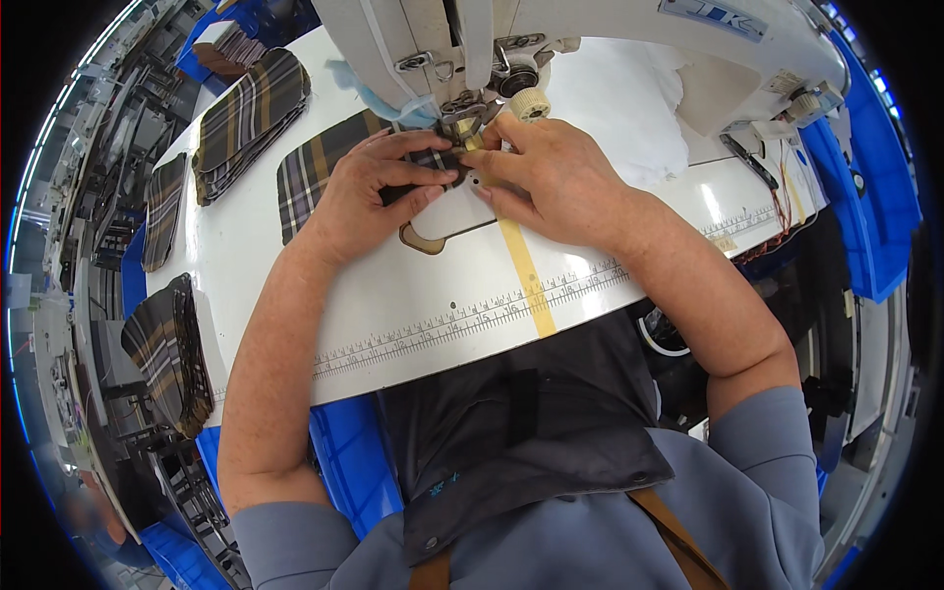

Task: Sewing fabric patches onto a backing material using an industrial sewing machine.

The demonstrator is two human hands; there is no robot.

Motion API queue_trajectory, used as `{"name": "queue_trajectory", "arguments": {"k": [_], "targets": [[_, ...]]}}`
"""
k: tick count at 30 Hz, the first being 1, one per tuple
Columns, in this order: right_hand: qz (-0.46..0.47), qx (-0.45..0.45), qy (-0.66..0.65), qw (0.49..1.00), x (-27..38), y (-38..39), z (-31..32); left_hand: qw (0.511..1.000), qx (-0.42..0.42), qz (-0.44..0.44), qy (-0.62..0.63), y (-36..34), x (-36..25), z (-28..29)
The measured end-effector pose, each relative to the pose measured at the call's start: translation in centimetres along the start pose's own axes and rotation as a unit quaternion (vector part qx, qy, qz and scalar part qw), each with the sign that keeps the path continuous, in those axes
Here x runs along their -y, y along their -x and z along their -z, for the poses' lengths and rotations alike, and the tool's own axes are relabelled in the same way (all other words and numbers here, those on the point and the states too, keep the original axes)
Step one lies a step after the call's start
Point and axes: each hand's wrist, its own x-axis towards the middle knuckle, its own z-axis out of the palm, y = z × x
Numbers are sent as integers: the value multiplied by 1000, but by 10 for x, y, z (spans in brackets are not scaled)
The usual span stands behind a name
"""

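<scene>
A plaid fabric piece [313, 175] in dark grey, brown and white lies on the white sewing table, its right end running under the needle area of a sewing machine [472, 108]. My left hand [379, 187] rests over that end, fingers closed on the cloth close to the presser foot. From the other side my right hand [556, 177] reaches in, its bent fingers drawn together at the foot. What those fingertips grip is too small and hidden to make out. Light blue material [388, 98] hangs beside the machine head, behind my left hand.
Stacks of plaid pieces sit at the far left [254, 123], the left edge [164, 211] and the near left [167, 354]. A printed ruler [472, 324] and yellow tape [521, 261] mark the table's front. White material [629, 108] lies behind my right hand; blue bins [865, 187] stand right.
</scene>
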Motion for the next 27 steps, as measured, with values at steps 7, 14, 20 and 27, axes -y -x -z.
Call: {"name": "queue_trajectory", "arguments": {"k": [7,14,20,27], "targets": [[-9,-7,25,1000,2,1,1,988,42,52,-138,-4,-6,4],[-17,2,19,1000,1,2,1,976,48,37,-210,3,-24,4],[-9,-17,12,1000,-1,5,1,962,75,136,-223,-5,-46,3],[28,-44,5,999,-2,2,-5,974,35,98,-200,13,-31,-13]]}}
